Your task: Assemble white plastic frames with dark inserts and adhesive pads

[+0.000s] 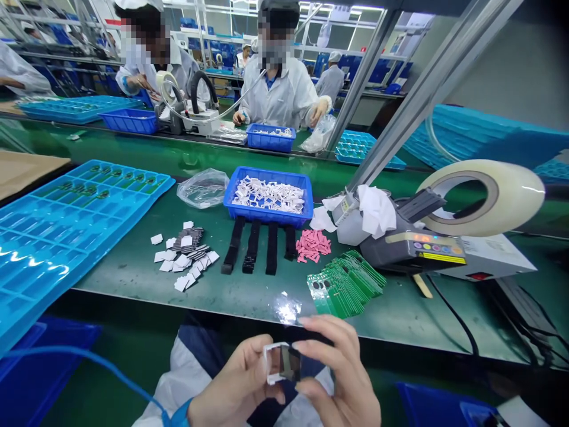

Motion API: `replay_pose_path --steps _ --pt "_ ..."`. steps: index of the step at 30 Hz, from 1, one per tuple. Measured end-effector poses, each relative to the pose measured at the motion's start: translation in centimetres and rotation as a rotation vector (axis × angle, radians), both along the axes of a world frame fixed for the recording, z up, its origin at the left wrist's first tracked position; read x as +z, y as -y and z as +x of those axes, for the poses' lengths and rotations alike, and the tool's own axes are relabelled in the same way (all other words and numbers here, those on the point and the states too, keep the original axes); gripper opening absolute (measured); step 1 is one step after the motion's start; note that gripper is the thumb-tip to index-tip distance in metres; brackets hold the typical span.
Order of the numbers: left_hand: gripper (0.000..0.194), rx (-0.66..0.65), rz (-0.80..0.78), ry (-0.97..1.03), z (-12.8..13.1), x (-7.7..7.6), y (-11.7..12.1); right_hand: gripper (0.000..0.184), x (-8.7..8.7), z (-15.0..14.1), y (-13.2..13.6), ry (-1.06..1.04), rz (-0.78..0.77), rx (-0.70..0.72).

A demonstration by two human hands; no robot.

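Note:
In front of the bench edge, my left hand [233, 379] pinches a small white plastic frame [268, 366] by its left side. My right hand [340, 370] grips a small dark, glassy display panel [292, 363] between thumb and fingertips. The panel lies against the frame's right side; I cannot tell whether it is seated in it. On the bench beyond, a blue bin [231, 204] holds many white plastic frames [271, 194]. Green circuit boards [347, 281] are fanned out near my right hand. Small white-faced square pieces [186, 255] lie scattered beyond my left hand.
Several black strips [251, 249] and a pink pile of small parts [312, 245] lie before the bin. A blue tray [95, 219] overhangs the bench at left. At right stand a tape dispenser [418, 249] and tape roll [511, 196]. Co-workers sit across the line.

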State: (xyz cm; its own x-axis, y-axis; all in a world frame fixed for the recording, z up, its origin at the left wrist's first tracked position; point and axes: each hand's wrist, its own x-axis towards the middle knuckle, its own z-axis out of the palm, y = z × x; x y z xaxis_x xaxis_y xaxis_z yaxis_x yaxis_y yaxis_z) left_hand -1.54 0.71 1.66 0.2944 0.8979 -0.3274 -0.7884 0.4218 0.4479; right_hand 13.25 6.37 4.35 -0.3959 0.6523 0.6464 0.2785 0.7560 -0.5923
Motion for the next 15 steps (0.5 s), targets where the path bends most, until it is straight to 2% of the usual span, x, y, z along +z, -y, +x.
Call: replay_pose_path --steps 4,9,15 --pt "0.041 -0.020 0.019 0.063 0.16 -0.07 -0.06 0.024 0.11 0.12 0.06 0.110 0.116 0.006" --pt "0.048 -0.040 -0.007 0.060 0.35 -0.29 0.13 0.025 -0.04 0.09 0.42 0.133 0.102 0.012" --pt "0.048 -0.036 -0.007 0.060 0.52 -0.33 0.09 0.027 -0.29 0.00 0.85 0.122 0.070 0.015"
